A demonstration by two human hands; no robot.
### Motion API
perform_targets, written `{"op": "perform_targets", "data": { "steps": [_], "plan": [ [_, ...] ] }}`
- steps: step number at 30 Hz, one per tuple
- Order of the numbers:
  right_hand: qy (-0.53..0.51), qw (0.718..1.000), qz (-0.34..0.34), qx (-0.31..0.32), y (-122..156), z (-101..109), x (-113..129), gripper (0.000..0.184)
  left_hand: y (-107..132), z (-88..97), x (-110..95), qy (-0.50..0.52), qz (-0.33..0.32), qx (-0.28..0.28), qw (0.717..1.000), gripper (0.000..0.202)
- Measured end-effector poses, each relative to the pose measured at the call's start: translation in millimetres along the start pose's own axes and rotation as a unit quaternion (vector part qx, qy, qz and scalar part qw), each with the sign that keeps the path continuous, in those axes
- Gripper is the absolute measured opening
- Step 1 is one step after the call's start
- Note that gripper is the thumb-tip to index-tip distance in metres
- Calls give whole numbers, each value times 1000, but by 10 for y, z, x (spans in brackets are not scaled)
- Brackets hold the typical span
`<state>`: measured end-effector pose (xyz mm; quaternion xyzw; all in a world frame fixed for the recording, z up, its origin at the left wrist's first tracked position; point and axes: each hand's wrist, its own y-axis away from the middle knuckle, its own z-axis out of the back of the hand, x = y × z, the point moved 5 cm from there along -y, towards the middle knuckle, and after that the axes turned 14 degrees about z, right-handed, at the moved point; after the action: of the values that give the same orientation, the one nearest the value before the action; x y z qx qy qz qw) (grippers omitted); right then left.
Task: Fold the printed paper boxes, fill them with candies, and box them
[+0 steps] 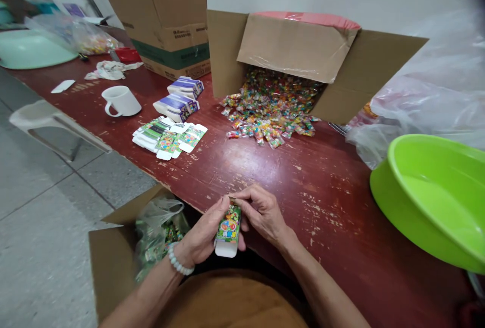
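My left hand (202, 237) grips a small colourful printed box (228, 228) at the near edge of the dark red table (326, 186). A white bead bracelet sits on that wrist. My right hand (261, 212) pinches the box's top end with its fingers closed. Flat unfolded boxes (170, 137) lie in a fan to the left. Stacks of folded purple-and-white boxes (178, 105) stand behind them. Small wrapped candies (271, 110) spill from a cardboard carton (295, 50) lying on its side.
A green plastic basin (439, 201) stands at the right, with clear plastic bags behind it. A white mug (121, 100) and a second carton (166, 19) are at the back left. An open carton (113, 262) with filled bags stands on the floor below my left arm.
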<state>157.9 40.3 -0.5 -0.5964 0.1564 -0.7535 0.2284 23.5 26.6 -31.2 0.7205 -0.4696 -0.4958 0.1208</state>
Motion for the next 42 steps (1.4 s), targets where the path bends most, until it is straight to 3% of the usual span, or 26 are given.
{"op": "perform_targets", "data": {
  "steps": [3,5,8,11,19,23,27,34,38,40,42],
  "plan": [
    [-12,999,-33,10,-11,1,-13,16,-72,-3,33,22,9,-27,999,65],
    [-65,992,-108,-2,-17,2,-75,17,-105,-20,8,5,-14,-33,999,70],
    [-211,950,-230,6,-14,-73,-153,28,-127,-55,-54,-39,-60,-24,997,77],
    [-276,921,-274,-17,-29,-105,-164,34,-127,-58,-100,-69,-86,-21,994,78],
    [-245,939,-231,-69,-20,-96,-164,27,-116,-27,-131,-113,-78,-40,990,63],
    [-253,934,-249,-50,-1,-114,-169,27,-149,-16,-67,-76,-73,-28,994,60],
    [-253,941,-220,-35,-19,-116,-111,29,-153,7,-48,-68,-83,-30,994,61],
    [-125,990,-57,39,-74,-13,47,20,-127,-5,-92,-77,-81,-66,992,74],
    [-25,999,31,6,-27,-35,45,8,-196,-29,-78,-29,-69,-90,993,70],
    [15,999,30,34,-73,-49,-62,10,-247,-26,-85,11,-60,-101,993,64],
    [71,995,-29,62,-210,57,-283,12,-287,-20,-137,46,-66,-94,992,56]
  ]
}}
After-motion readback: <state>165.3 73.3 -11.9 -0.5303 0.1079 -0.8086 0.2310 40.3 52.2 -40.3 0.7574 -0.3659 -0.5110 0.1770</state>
